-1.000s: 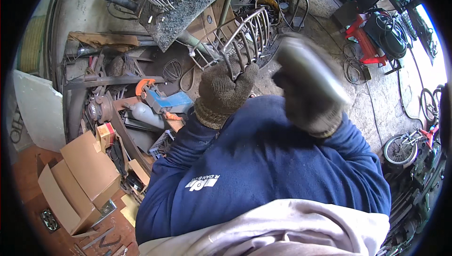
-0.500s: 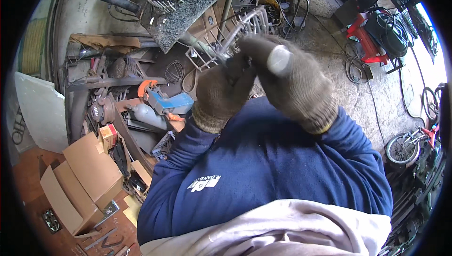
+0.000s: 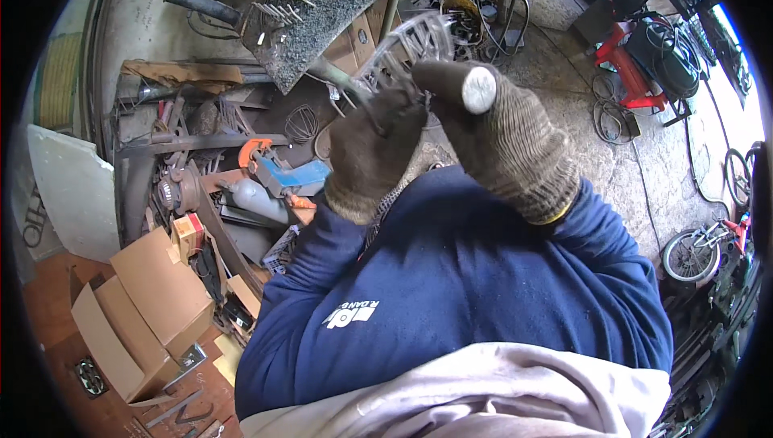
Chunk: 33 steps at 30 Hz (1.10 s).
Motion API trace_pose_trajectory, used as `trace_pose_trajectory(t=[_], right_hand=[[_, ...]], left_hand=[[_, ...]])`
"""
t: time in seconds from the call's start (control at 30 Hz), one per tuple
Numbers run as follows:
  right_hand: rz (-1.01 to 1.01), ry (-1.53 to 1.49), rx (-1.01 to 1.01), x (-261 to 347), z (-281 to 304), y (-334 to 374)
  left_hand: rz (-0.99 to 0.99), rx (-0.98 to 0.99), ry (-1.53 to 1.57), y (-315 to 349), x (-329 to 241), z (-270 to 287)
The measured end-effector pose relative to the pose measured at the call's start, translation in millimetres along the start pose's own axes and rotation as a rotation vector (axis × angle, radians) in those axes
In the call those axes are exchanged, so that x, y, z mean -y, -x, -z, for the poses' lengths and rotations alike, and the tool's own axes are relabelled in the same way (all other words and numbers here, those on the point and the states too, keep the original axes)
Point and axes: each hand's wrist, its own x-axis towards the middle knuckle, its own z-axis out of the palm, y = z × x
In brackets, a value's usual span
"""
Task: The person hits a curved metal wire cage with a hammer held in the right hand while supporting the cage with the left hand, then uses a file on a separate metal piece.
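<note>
Frame (image 3: 411,42) lies just beyond the left hand (image 3: 372,148), blurred, long axis running up and right; left is nearer, clamped on its near end. Right hand (image 3: 515,144) close beside, wrapped round a bar (image 3: 480,89), round end showing; can't tell if bar touches frame. Bench (image 3: 310,47) crowds frame's left, blue tool (image 3: 299,174) left of left hand, red stand (image 3: 625,68) well right

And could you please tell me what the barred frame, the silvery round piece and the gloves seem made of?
The barred frame looks like bare metal: slim grey bars, though blurred. The round piece is probably metal, with a dull silvery face. The gloves look knitted, perhaps cotton, matte, with ribbing showing.
</note>
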Motion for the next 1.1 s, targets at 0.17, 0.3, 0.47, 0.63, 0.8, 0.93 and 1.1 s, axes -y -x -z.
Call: trace_pose_trajectory(t=[0.17,0.3,0.47,0.63,0.8,0.93,1.1], right_hand=[[-0.036,-0.207,-0.127,-5.5,2.6,6.9],[-0.056,-0.163,-0.088,-12.2,1.8,8.1],[-0.102,-0.146,-0.068,-10.4,2.5,5.0],[-0.043,-0.056,-0.054,-5.7,5.9,6.9],[0.064,0.097,-0.078,11.3,14.9,1.4],[-0.210,0.234,0.099,13.6,17.1,-13.8],[0.066,0.081,-0.139,17.0,21.6,-1.8]], left_hand=[[0.274,-0.082,0.406,4.8,6.8,-6.4],[0.296,-0.013,0.315,-5.1,-1.4,2.2],[0.157,-0.001,0.251,-4.0,2.6,4.8],[0.242,-0.043,0.332,-6.1,-6.7,2.7],[0.034,-0.011,0.045,-5.1,1.2,5.6],[0.109,-0.004,0.063,-0.1,8.9,2.4],[0.166,-0.103,0.152,-1.6,9.6,6.3]])
